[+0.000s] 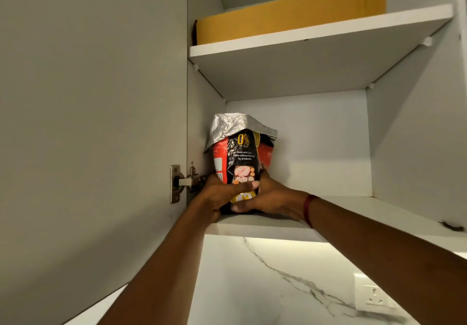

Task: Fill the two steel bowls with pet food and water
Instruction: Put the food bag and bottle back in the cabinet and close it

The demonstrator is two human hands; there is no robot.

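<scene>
glossy foil-lined pet food bag (242,157), matt white shelf (316,226)

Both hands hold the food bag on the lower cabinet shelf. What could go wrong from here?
The red and black foil pet food bag has its silver top only folded over, with no clip visible; tilted on the way down, food may spill.
The left hand and right hand grip it near its base, so the upper part could flop forward off the white lower shelf.
The left hand is beside the metal door hinge and might scrape it.

The head camera looks up from below, close into the open cupboard (316,147).
</scene>
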